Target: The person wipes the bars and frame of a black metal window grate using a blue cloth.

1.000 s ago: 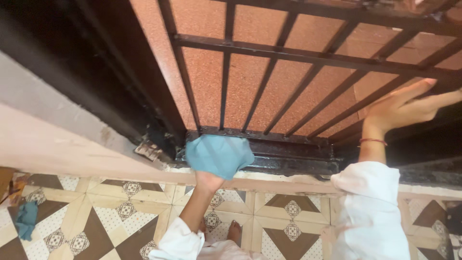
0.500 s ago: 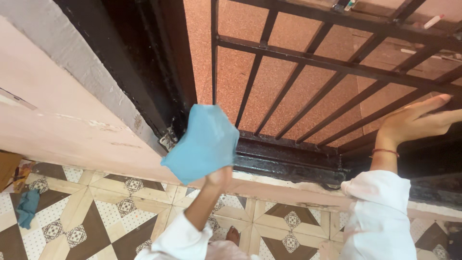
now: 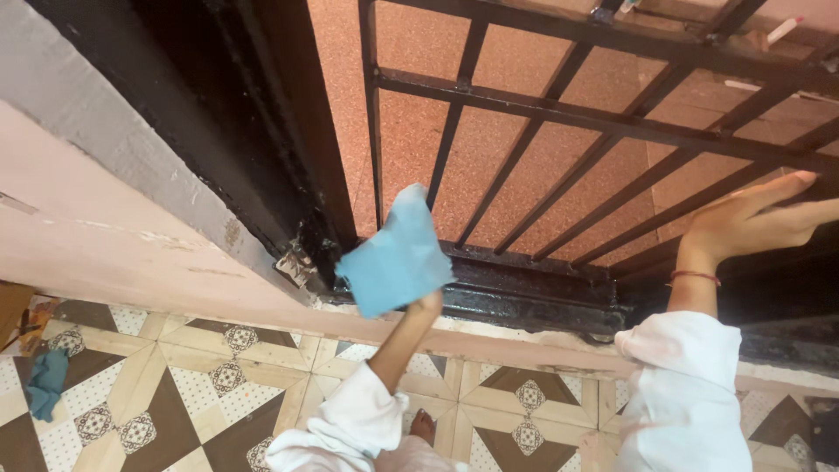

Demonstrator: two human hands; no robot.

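A: From the head view, our left hand (image 3: 426,305) has its grip closed on a blue cleaning cloth (image 3: 398,253), fingers mostly hidden behind it. The cloth is lifted against the lower left corner of the black metal grille (image 3: 559,114), over the foot of 1 vertical bar and just above the black bottom rail (image 3: 524,293).

B: And our right hand (image 3: 756,218) lies open and flat, fingers stretched, resting on a bar at the grille's right side; it holds nothing.

A: To wipe well here, we judge the cloth should be spread flat and pressed along each bar, then pushed into the corner where the rail meets the dark door frame (image 3: 262,131), since grime looks thickest there.

B: Edges next. The frame closes us in on the left, the rail and the pale sill (image 3: 524,336) below. Between the bars the gaps are narrow.

A: Open room lies upward and rightward along the bars. Behind us, the patterned tile floor (image 3: 218,393) holds a second blue rag (image 3: 45,383), well apart.
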